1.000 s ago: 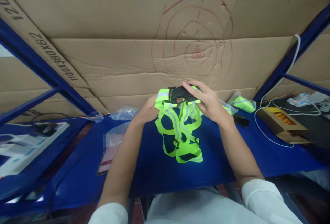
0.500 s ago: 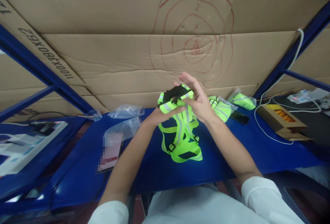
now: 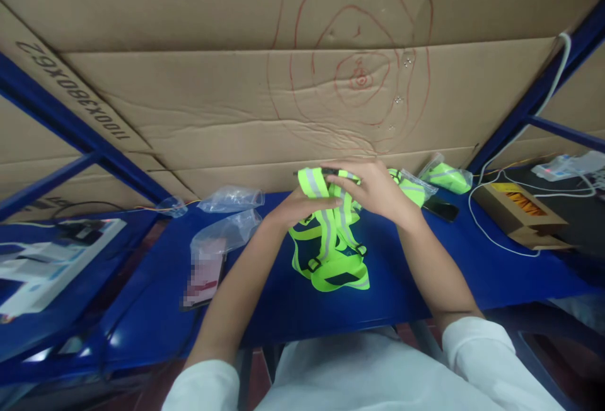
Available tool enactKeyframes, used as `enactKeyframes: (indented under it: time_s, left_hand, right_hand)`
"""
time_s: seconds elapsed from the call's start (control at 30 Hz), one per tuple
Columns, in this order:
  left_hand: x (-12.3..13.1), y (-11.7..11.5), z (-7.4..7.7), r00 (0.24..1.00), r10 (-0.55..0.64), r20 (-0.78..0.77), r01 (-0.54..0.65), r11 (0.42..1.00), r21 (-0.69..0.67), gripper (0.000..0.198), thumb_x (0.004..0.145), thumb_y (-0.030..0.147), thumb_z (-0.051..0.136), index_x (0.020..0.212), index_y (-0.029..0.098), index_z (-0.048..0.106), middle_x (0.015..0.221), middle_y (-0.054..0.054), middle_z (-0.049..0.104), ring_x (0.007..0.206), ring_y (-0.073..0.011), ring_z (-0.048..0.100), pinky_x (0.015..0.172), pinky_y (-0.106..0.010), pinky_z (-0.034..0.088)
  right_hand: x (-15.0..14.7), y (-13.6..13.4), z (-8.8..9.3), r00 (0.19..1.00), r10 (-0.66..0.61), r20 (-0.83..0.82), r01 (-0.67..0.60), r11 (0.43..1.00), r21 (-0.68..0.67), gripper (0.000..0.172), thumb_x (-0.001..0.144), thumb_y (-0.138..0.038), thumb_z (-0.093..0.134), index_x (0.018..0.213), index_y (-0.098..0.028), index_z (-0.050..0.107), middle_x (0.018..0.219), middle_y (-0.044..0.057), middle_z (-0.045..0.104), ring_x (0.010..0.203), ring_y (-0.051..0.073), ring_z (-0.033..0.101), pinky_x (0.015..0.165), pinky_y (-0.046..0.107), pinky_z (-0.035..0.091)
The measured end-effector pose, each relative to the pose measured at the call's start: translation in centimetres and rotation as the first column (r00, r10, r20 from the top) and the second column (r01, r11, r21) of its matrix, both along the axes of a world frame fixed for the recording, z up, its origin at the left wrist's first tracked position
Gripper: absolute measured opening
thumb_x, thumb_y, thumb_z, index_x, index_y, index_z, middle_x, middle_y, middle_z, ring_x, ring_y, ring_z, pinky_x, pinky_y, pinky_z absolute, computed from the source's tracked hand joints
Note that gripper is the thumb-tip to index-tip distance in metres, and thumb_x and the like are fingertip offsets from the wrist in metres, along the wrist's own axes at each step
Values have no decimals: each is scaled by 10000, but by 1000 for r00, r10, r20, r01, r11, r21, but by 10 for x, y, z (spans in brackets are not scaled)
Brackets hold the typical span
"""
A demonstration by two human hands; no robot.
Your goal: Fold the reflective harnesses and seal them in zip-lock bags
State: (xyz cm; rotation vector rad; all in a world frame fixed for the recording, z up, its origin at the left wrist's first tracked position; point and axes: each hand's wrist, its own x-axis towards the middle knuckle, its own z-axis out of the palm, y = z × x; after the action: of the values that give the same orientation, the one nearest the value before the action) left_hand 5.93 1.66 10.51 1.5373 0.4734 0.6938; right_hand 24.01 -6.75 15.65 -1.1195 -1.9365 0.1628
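Note:
A neon yellow-green reflective vest (image 3: 326, 228) made of straps with silver stripes is between my two hands. Its upper part is raised and partly bunched, while the lower loop and black buckles rest on the blue tabletop (image 3: 378, 310). My left hand (image 3: 300, 205) grips the bundle from the left, with the thumb lying across the straps. From the right, my right hand (image 3: 375, 187) is bent over the top of the bundle, its fingers along a black edge. The far fingertips of my left hand are hidden behind the straps.
Clear plastic bags (image 3: 229, 234) lie on the left near a phone-sized pinkish item (image 3: 205, 275). Behind my right hand are bagged vests (image 3: 447, 176) and a dark phone (image 3: 440, 208). A cardboard box (image 3: 520, 215), white cable (image 3: 482, 234) and power strip (image 3: 61, 266) flank the work area. Cardboard (image 3: 212, 102) stands behind.
My right hand has turned from upright to bent over the vest's top. The bundle's black part has tipped and now shows only as a thin edge. The camera view has shifted slightly.

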Motion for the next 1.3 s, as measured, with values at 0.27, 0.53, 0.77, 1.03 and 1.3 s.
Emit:
enactKeyframes:
  time_s: [0.27, 0.53, 0.77, 1.03, 1.3]
  left_hand:
    - [15, -16, -3, 977, -213, -19, 204, 956, -212, 512, 647, 381, 979, 1070, 170, 784, 965, -113, 822, 883, -341, 791, 823, -472, 650]
    - [2, -15, 6, 977, -207, -58, 203, 977, -68, 474, 727, 409, 932, 1106, 176, 768, 1044, -130, 817, 960, -352, 791, 834, -458, 647]
    - [-10, 5, 4, 964, -207, -164, 223, 971, 88, 490, 754, 405, 905, 1169, 184, 764, 1136, -126, 801, 1076, -344, 764, 947, -462, 620]
    - [-6, -1, 12, 983, -158, -96, 156, 987, -32, 432, 732, 318, 923, 1099, 158, 759, 1069, -84, 805, 1005, -278, 765, 918, -396, 615]
    - [13, -9, -1, 939, -345, 4, 329, 891, -312, 417, 659, 247, 959, 994, 98, 760, 861, -98, 787, 787, -230, 761, 747, -337, 623]
  right_hand:
    - [17, 3, 7, 941, -166, -296, 105, 972, -211, 494, 916, -638, 678, 723, -184, 672, 695, -2, 616, 704, 162, 555, 691, 298, 430]
    - [17, 22, -8, 897, -125, -425, 1, 960, -281, 342, 879, -475, 736, 1096, -213, 703, 1009, 28, 744, 875, 172, 649, 800, 305, 497]
    - [6, 9, -7, 990, 94, 110, -70, 976, -208, 365, 1078, -477, 476, 1057, -228, 742, 1063, 54, 782, 986, 246, 725, 894, 352, 496]
    - [1, 14, -12, 978, 49, 201, -6, 978, -208, 364, 1014, -520, 621, 1123, -181, 698, 956, 49, 748, 764, 194, 669, 731, 296, 432]
    - [10, 10, -3, 988, -150, 34, 152, 986, -75, 426, 920, -577, 731, 782, -178, 670, 768, 14, 657, 748, 170, 573, 700, 296, 391]
